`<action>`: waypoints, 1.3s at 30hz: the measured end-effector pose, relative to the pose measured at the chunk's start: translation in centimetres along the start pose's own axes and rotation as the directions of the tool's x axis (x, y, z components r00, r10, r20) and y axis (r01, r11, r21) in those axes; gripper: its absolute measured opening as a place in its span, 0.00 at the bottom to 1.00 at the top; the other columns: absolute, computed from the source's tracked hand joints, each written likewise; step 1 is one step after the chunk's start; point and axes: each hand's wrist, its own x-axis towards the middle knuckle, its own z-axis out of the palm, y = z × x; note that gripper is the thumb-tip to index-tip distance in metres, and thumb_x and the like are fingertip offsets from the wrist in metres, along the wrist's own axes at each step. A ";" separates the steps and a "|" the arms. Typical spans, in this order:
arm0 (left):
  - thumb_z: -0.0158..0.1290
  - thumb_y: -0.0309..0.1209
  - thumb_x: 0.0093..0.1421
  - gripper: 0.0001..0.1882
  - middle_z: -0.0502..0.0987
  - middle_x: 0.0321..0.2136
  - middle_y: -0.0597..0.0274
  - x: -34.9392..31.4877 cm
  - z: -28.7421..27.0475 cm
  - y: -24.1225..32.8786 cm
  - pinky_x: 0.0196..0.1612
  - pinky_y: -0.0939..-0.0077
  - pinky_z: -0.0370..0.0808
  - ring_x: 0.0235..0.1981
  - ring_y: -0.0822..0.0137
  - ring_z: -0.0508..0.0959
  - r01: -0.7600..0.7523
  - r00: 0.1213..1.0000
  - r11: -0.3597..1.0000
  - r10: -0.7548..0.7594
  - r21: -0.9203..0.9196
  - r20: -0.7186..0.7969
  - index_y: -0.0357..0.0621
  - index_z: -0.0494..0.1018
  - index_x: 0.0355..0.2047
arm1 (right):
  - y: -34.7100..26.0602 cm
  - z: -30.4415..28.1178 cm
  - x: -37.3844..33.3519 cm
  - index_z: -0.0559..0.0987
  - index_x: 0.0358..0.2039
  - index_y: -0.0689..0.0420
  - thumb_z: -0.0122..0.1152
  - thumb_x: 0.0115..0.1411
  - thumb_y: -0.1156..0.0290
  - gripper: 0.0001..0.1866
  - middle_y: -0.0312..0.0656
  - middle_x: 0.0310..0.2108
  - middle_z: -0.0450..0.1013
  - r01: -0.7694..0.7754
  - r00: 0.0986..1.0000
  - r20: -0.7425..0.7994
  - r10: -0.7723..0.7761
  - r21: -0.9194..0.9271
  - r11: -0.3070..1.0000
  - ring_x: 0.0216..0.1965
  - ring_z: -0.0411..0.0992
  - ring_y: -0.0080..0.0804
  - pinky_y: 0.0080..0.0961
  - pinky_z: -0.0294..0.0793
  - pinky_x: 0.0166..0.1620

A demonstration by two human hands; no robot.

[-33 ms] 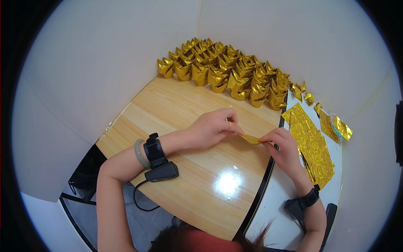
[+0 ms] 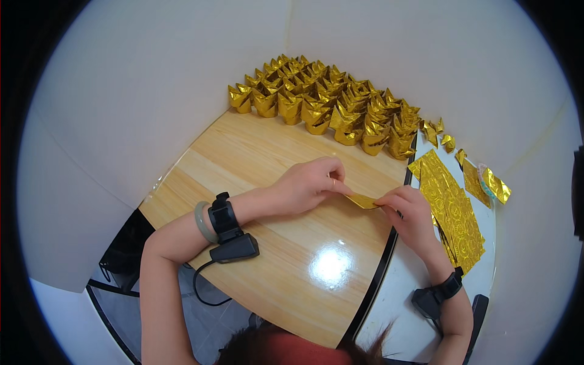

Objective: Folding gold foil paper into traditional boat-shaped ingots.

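Note:
A small folded piece of gold foil paper (image 2: 364, 201) is stretched between my two hands above the wooden tabletop. My left hand (image 2: 314, 184) pinches its left end between thumb and fingers. At the other end, my right hand (image 2: 409, 210) grips it with thumb and fingertips. Beyond my hands stand several rows of folded gold paper ingots (image 2: 316, 112), packed close together with pointed tips up. Beside my right hand lies a fanned stack of flat gold foil sheets (image 2: 450, 210) with an embossed pattern.
The wooden tabletop (image 2: 243, 155) meets a white surface (image 2: 389, 304) along a black edge. Smaller gold folded pieces (image 2: 448, 143) and a tape roll (image 2: 486, 181) lie at the far right. Pale walls enclose the back. A black cable (image 2: 198, 286) hangs from my left wrist device (image 2: 234, 248).
The gold foil paper has tilted slightly, so more of its face shows between my fingers. Both hands keep nearly the same place.

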 end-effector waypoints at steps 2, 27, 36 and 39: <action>0.56 0.26 0.55 0.13 0.74 0.42 0.58 -0.1 0.0 -0.2 0.47 0.68 0.71 0.47 0.59 0.73 -0.148 0.987 0.972 0.132 0.182 0.093 0.44 0.77 0.42 | 0.6 0.3 -0.2 0.80 0.30 0.55 0.62 0.48 0.80 0.08 0.37 0.31 0.75 0.118 0.993 0.015 -0.117 -0.185 0.976 0.35 0.72 0.36 0.29 0.72 0.41; 0.38 0.47 0.67 0.28 0.43 0.67 0.48 -0.4 -0.4 -0.7 0.66 0.47 0.44 0.68 0.51 0.43 -0.185 0.800 0.945 -0.015 0.271 0.600 0.55 0.54 0.65 | -0.1 0.5 -1.9 0.53 0.63 0.68 0.45 0.55 0.32 0.53 0.58 0.65 0.49 -0.044 0.884 0.380 0.273 -0.513 0.857 0.68 0.46 0.43 0.45 0.41 0.67; 0.38 0.48 0.67 0.29 0.43 0.67 0.48 -0.4 -0.7 -0.2 0.66 0.47 0.44 0.69 0.51 0.42 -0.188 0.803 0.932 -0.035 0.310 0.594 0.57 0.52 0.66 | -1.2 2.0 -1.9 0.54 0.63 0.65 0.46 0.56 0.33 0.50 0.60 0.65 0.48 0.093 0.916 0.390 0.097 -0.439 0.894 0.67 0.46 0.53 0.46 0.45 0.66; 0.39 0.47 0.66 0.27 0.47 0.66 0.50 -0.3 -0.9 -0.4 0.65 0.48 0.47 0.68 0.52 0.45 -0.182 0.812 0.937 -0.028 0.299 0.584 0.57 0.56 0.64 | -0.4 1.8 -2.0 0.55 0.63 0.67 0.45 0.56 0.33 0.50 0.60 0.64 0.49 0.010 0.925 0.341 0.166 -0.460 0.888 0.67 0.47 0.51 0.45 0.46 0.65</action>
